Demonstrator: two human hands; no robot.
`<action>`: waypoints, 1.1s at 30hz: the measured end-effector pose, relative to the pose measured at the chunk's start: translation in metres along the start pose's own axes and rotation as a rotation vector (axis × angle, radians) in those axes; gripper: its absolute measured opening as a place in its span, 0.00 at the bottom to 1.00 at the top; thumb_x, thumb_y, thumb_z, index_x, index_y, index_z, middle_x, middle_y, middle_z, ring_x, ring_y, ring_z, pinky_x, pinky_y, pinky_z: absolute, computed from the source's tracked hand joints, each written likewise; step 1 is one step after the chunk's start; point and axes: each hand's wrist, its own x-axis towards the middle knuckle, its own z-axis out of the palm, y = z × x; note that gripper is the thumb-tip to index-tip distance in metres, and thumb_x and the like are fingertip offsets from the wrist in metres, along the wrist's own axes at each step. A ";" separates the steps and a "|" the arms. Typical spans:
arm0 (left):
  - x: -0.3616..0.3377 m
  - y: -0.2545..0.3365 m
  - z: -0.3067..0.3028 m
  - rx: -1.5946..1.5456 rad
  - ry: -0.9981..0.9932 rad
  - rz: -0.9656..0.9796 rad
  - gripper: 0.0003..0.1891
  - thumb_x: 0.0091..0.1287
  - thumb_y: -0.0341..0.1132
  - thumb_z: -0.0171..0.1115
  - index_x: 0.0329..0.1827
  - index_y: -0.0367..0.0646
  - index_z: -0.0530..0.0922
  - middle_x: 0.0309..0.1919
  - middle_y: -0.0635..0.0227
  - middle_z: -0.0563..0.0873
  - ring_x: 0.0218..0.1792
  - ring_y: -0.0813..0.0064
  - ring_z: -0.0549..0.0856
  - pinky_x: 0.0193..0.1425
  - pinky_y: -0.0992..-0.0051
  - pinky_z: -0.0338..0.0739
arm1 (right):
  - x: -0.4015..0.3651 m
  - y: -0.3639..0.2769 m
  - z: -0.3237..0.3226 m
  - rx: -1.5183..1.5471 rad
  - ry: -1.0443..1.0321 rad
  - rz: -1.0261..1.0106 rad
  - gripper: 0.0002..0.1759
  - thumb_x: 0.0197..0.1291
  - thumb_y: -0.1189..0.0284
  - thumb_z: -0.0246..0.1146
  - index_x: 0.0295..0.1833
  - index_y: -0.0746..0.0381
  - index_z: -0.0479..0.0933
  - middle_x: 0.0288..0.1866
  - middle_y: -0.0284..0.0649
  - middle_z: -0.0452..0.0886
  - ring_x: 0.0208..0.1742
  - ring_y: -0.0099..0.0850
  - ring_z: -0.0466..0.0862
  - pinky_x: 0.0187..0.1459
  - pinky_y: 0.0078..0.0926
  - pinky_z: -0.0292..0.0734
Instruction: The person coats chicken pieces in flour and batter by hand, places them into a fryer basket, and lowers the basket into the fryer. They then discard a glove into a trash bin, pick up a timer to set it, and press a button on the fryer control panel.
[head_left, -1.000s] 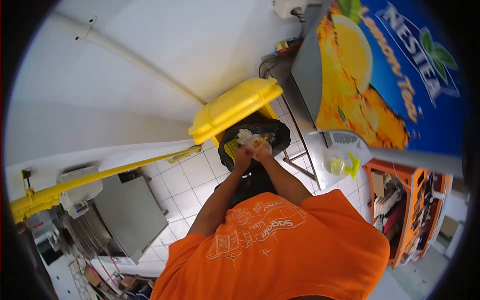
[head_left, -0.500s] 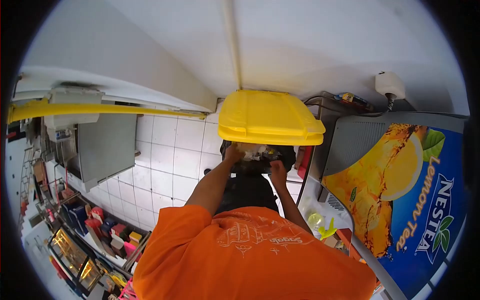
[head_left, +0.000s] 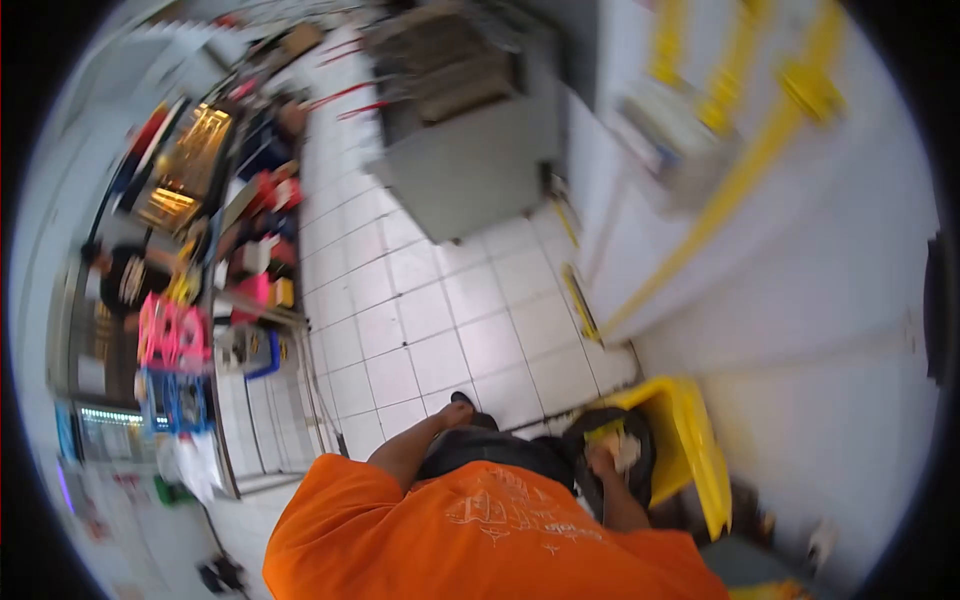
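At the lower middle, my left hand (head_left: pixel 457 412) is in front of my dark trousers, apart from the bin; its fingers are blurred. My right hand (head_left: pixel 601 463) is at the mouth of a black bag (head_left: pixel 640 428) that holds pale and yellowish waste (head_left: pixel 628 450). Its fingers are small and smeared, so its grip is unclear. Beside the bag, the yellow bin lid (head_left: pixel 697 440) stands raised on the right.
A grey cabinet (head_left: pixel 470 180) stands on the white tiled floor (head_left: pixel 430 325). Pink crates (head_left: pixel 172 335) and other goods line the left side, where a person in black (head_left: pixel 128 278) stands. A white wall (head_left: pixel 830 350) is on the right.
The view has swung left, so the bin now appears lower and to the right. My left hand has come away from the black bag; my right hand remains at it.
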 end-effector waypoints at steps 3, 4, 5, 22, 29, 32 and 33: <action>-0.032 -0.080 -0.070 -0.098 0.042 -0.282 0.18 0.72 0.48 0.55 0.54 0.47 0.82 0.37 0.70 0.84 0.37 0.77 0.81 0.38 0.68 0.79 | 0.021 -0.033 0.000 0.398 -0.356 0.061 0.11 0.61 0.62 0.59 0.31 0.55 0.77 0.22 0.40 0.77 0.22 0.35 0.79 0.23 0.40 0.73; -0.046 -0.103 -0.082 -0.106 0.008 -0.319 0.19 0.72 0.50 0.55 0.56 0.47 0.81 0.41 0.70 0.82 0.40 0.75 0.80 0.41 0.68 0.77 | 0.027 -0.042 0.005 0.682 -0.426 0.155 0.10 0.61 0.60 0.60 0.34 0.55 0.77 0.24 0.39 0.77 0.22 0.35 0.79 0.23 0.40 0.74; -0.057 -0.117 -0.097 -0.115 -0.018 -0.331 0.21 0.71 0.51 0.55 0.58 0.47 0.79 0.44 0.69 0.81 0.44 0.74 0.79 0.44 0.67 0.76 | 0.036 -0.047 0.010 1.093 -0.523 0.243 0.11 0.62 0.59 0.62 0.38 0.54 0.76 0.27 0.38 0.77 0.23 0.35 0.78 0.24 0.39 0.75; 0.083 0.154 -0.475 -0.652 0.094 0.364 0.22 0.75 0.48 0.54 0.70 0.57 0.71 0.57 0.70 0.80 0.56 0.71 0.81 0.59 0.65 0.75 | 0.206 -0.596 -0.054 0.584 -0.075 -0.256 0.12 0.66 0.72 0.60 0.53 0.62 0.78 0.46 0.39 0.83 0.50 0.31 0.82 0.52 0.29 0.78; 0.091 0.088 -0.562 -0.324 0.283 0.364 0.23 0.75 0.42 0.56 0.68 0.39 0.75 0.61 0.62 0.82 0.62 0.70 0.78 0.69 0.70 0.70 | 0.410 -0.796 0.025 0.149 -0.980 -0.612 0.25 0.73 0.51 0.52 0.71 0.46 0.73 0.84 0.44 0.49 0.84 0.49 0.42 0.79 0.51 0.37; 0.076 -0.028 -0.582 -0.161 0.197 0.185 0.28 0.78 0.51 0.45 0.71 0.41 0.72 0.68 0.61 0.77 0.71 0.67 0.70 0.77 0.68 0.60 | 0.479 -0.907 0.040 -0.731 -0.901 -0.422 0.29 0.66 0.46 0.56 0.66 0.50 0.77 0.79 0.45 0.62 0.80 0.46 0.57 0.76 0.48 0.54; 0.044 -0.024 -0.593 -0.371 0.438 0.155 0.29 0.76 0.51 0.46 0.72 0.41 0.70 0.70 0.59 0.74 0.74 0.65 0.67 0.78 0.68 0.57 | 0.512 -0.933 0.072 -0.875 -1.037 -0.518 0.28 0.65 0.47 0.56 0.63 0.52 0.79 0.75 0.46 0.67 0.76 0.45 0.64 0.72 0.46 0.59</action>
